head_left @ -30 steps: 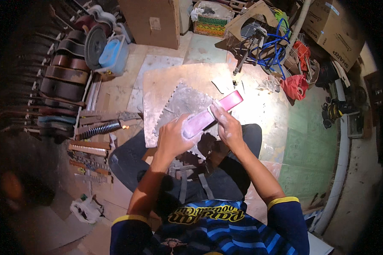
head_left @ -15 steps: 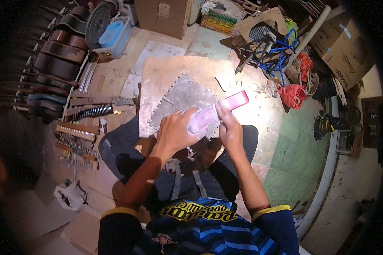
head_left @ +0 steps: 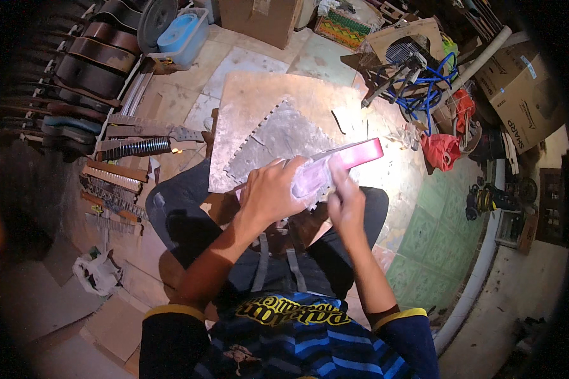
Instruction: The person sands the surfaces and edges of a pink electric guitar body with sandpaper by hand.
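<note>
One left hand (head_left: 269,191) holds one pink piece (head_left: 360,153); one blurred right hand (head_left: 349,203) touches it, grip unclear.

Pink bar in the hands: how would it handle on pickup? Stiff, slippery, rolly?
Probably stiff: the pink bar juts past the right hand with no visible sag. Possibly slippery: pale powder seems to coat it beside the left hand. Unlikely to roll: its long sides look flattish. Weight I can't judge.

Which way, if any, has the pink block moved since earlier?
Yes: against the grey sheet, the pink block has shifted slightly down and right.
</note>
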`<action>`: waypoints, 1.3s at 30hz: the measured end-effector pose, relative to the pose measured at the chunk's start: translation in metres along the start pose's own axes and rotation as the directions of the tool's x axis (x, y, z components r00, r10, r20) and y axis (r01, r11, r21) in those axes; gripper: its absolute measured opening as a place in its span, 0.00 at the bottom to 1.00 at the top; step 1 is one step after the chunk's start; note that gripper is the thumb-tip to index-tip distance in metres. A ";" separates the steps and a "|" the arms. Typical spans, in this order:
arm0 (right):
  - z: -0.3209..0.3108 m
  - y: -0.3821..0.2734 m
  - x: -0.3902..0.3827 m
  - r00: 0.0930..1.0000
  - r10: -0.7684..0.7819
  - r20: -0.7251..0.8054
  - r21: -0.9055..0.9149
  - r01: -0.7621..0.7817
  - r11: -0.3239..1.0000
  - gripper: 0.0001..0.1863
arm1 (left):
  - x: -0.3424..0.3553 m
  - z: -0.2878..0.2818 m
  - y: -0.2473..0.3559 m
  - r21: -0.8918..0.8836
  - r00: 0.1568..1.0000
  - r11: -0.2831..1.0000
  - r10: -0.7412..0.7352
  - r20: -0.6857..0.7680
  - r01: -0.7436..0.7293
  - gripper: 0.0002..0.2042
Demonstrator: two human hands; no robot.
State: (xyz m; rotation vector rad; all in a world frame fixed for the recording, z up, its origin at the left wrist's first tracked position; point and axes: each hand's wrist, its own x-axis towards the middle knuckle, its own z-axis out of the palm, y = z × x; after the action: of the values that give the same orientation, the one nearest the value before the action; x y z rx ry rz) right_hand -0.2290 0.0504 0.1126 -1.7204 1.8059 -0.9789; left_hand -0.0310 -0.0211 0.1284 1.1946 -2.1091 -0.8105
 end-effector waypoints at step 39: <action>0.004 0.022 0.005 0.999 -0.016 -0.040 0.036 0.017 0.999 0.39 | -0.001 0.002 -0.002 0.018 0.998 0.998 0.058 0.020 -0.059 0.27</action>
State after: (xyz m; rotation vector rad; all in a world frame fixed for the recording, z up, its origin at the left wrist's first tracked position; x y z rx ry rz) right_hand -0.2413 0.0438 0.0939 -1.7076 1.7897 -1.0531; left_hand -0.0309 -0.0210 0.1255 1.1334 -2.1620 -0.7807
